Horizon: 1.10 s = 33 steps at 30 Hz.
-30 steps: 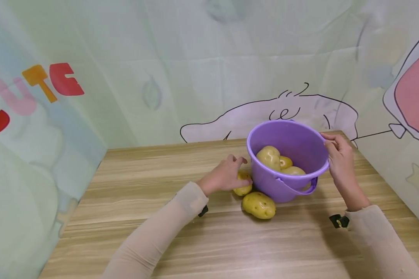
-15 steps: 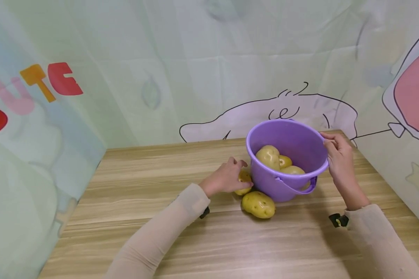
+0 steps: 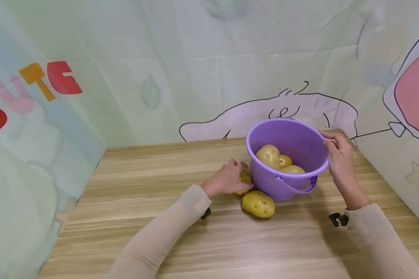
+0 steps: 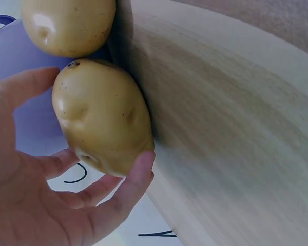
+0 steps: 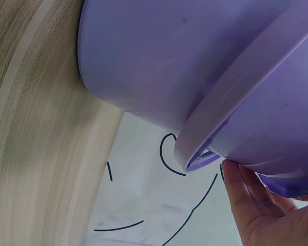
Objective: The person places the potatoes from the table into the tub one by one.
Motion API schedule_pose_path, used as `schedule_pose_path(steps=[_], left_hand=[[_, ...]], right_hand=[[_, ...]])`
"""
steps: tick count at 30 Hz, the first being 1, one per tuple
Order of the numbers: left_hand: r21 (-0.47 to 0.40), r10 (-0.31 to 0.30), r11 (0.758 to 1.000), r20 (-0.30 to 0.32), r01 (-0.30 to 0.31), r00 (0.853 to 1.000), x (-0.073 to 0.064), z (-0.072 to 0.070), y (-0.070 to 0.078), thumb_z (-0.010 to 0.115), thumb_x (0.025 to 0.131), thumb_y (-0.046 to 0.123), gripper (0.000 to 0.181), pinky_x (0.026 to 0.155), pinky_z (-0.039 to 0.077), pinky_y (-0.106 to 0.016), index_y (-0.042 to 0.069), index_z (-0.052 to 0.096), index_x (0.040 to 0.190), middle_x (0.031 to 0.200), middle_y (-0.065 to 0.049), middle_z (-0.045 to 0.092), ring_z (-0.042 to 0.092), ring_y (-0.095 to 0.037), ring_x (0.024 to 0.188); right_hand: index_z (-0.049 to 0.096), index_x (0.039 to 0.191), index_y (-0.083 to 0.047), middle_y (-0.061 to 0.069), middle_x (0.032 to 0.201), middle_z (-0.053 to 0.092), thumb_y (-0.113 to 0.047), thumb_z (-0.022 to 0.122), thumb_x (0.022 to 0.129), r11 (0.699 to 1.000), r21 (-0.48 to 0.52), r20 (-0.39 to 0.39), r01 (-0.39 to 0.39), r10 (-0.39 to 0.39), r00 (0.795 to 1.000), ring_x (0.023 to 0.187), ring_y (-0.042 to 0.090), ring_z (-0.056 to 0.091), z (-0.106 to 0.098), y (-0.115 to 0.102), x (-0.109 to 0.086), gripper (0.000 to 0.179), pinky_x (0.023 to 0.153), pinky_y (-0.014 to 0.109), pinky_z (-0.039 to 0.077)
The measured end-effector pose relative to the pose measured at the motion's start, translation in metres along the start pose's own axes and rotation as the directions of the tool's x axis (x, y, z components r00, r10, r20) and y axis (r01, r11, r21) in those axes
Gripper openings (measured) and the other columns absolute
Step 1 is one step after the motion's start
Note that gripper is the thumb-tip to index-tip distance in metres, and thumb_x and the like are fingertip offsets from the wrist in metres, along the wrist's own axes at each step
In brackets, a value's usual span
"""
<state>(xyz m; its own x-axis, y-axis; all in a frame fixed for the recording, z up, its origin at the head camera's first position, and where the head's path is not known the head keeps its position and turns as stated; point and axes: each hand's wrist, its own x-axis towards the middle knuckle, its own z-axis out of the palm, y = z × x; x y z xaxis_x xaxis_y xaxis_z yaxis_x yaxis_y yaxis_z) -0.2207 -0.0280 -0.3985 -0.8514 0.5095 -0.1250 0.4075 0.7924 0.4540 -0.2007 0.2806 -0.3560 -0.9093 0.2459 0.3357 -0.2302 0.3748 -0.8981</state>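
My left hand [image 3: 226, 179] holds a yellow potato [image 4: 102, 118] on the tabletop, its thumb on one end and its fingertips [image 4: 143, 164] on the other. That potato lies beside the purple bucket [image 3: 270, 182]. Just in front of it, by the bucket's base, rests a second potato [image 3: 258, 204], which my left hand does not touch. Several potatoes [image 3: 268, 156] sit inside the bucket, which stands on the table. At the bucket's right side, my right hand [image 3: 341, 162] grips the rim. In the right wrist view, its fingers [image 5: 238, 195] reach the rim's edge, partly hidden behind the plastic.
The bucket's handle [image 3: 300, 190] hangs down on the near side. Under everything is a wood-grain table [image 3: 143, 174], whose back edge meets a printed cloth backdrop [image 3: 143, 77]. Another printed cloth stands along the left.
My left hand has edged slightly to the right, and its fingers have come in closer around the potato by the bucket. My right hand and the bucket keep their place.
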Motion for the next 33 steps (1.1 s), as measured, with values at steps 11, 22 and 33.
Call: schedule_pose_path(steps=[11, 22, 33], left_hand=[[-0.013, -0.002, 1.000, 0.008, 0.002, 1.000, -0.0002, 0.0031, 0.0006, 0.070, 0.088, 0.049, 0.070, 0.087, 0.051, -0.047, 0.010, 0.051, 0.143, 0.132, -0.023, 0.046, 0.053, -0.036, 0.113], [0.015, 0.007, 1.000, -0.012, -0.007, 1.000, 0.0039, 0.0069, -0.0007, 0.070, 0.087, 0.049, 0.069, 0.087, 0.051, -0.044, 0.007, 0.053, 0.140, 0.128, -0.023, 0.048, 0.054, -0.035, 0.109], [-0.010, 0.005, 1.000, -0.027, -0.005, 1.000, 0.0035, 0.0073, -0.0018, 0.073, 0.087, 0.047, 0.070, 0.089, 0.051, -0.043, 0.004, 0.054, 0.138, 0.127, -0.023, 0.051, 0.056, -0.033, 0.108]], right_hand=[[0.061, 0.129, 0.001, -0.016, 0.090, 0.065, -0.016, 0.046, 0.104, 1.000, 0.001, -0.013, 0.001, -0.001, 1.000, 0.079, 0.005, 0.061, 0.0011, -0.0001, 0.0008, 0.033, 0.067, 0.014, 0.048], [0.061, 0.129, -0.001, -0.016, 0.093, 0.066, -0.017, 0.046, 0.104, 1.000, 0.014, -0.011, 0.002, -0.002, 1.000, 0.081, 0.006, 0.062, 0.0006, 0.0003, 0.0007, 0.033, 0.068, 0.014, 0.049], [0.059, 0.131, 0.000, -0.016, 0.095, 0.065, -0.018, 0.045, 0.105, 1.000, 0.008, 0.003, -0.015, 0.015, 1.000, 0.084, 0.006, 0.062, -0.0002, 0.0017, 0.0011, 0.035, 0.069, 0.015, 0.049]])
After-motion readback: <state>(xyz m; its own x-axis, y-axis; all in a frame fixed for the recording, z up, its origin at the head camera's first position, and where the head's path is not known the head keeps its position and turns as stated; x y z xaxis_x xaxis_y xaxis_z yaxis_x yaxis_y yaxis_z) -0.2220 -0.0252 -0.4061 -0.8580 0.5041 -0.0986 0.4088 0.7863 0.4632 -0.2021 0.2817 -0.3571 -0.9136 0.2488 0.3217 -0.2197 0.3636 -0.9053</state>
